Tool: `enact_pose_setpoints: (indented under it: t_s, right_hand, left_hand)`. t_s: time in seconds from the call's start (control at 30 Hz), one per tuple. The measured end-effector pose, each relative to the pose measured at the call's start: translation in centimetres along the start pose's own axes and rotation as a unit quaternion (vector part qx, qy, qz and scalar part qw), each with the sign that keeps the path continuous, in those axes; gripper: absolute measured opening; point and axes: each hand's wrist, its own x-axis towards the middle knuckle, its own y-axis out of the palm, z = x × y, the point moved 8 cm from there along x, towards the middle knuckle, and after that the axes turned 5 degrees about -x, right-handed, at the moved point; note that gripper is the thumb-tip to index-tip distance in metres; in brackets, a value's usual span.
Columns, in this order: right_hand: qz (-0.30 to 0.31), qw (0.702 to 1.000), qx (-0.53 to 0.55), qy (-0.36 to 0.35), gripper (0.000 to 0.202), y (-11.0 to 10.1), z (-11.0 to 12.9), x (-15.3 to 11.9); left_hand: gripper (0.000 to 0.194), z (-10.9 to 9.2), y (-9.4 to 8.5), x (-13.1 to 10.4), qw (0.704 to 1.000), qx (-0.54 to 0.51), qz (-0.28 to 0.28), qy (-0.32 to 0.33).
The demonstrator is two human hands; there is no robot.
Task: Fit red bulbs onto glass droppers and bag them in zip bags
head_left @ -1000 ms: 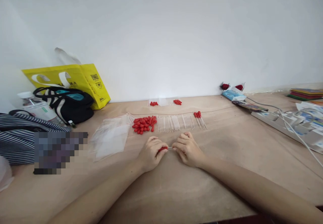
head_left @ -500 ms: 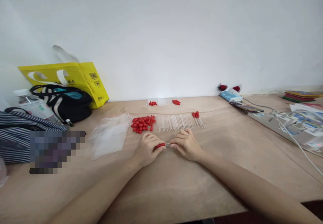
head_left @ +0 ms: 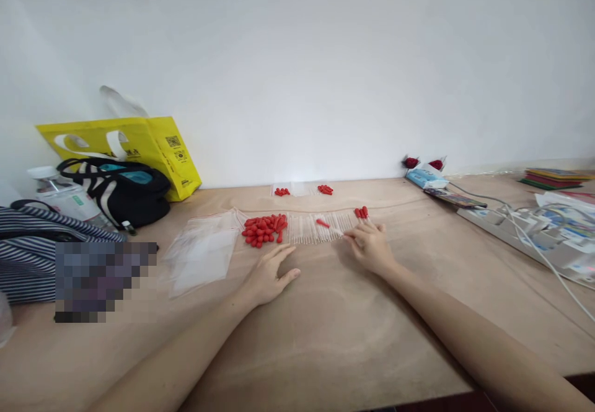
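Nearest the desk's (head_left: 320,337) front edge, my left hand (head_left: 269,277) is empty and open, fingers spread, palm side low, near the loose red bulbs. It has just released the bulb-capped tube (head_left: 322,222). My right hand (head_left: 370,248) now holds that piece alone, pinched by the pale tube, its red bulb pointing left over the row of clear tubes. I judge the bulb seated, so the two-handed work on this piece looks finished; how firmly it sits I cannot tell.

Beyond my hands, across the middle of the desk, I record from left to right: clear zip bags (head_left: 204,257) lying flat and overlapping; a heap of red bulbs (head_left: 260,231); the uncapped clear tubes (head_left: 302,229), side by side; and a small group of red-capped tubes (head_left: 361,212), stems largely hidden by my right hand.

Toward the left edge are striped cloth (head_left: 28,251), a bottle (head_left: 74,201), a black bag (head_left: 139,198) and a yellow bag (head_left: 174,152). Toward the right edge are power strips (head_left: 502,229) with cables. By the back edge lie two small clusters of red pieces (head_left: 282,192) and, farther right, a blue-and-white packet (head_left: 425,176).
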Motion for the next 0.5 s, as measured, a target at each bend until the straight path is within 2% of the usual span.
enact_pose_setpoints:
  t_s: [0.1,0.2,0.5]
  right_hand:
    - [-0.015,0.986,-0.035,0.16,0.022,0.4,-4.6,0.3]
    - [0.011,0.966,-0.068,0.248,0.022,1.5,-6.8,0.5]
    - [0.063,0.956,-0.122,0.258,0.022,3.9,-7.5,1.4]
  left_hand:
    - [0.037,0.4,0.5,0.0,0.999,0.016,0.027,-0.023]
    - [0.038,0.5,0.7,0.1,0.999,0.018,0.038,-0.032]
    - [0.042,0.7,0.9,0.0,0.996,0.017,0.063,-0.056]
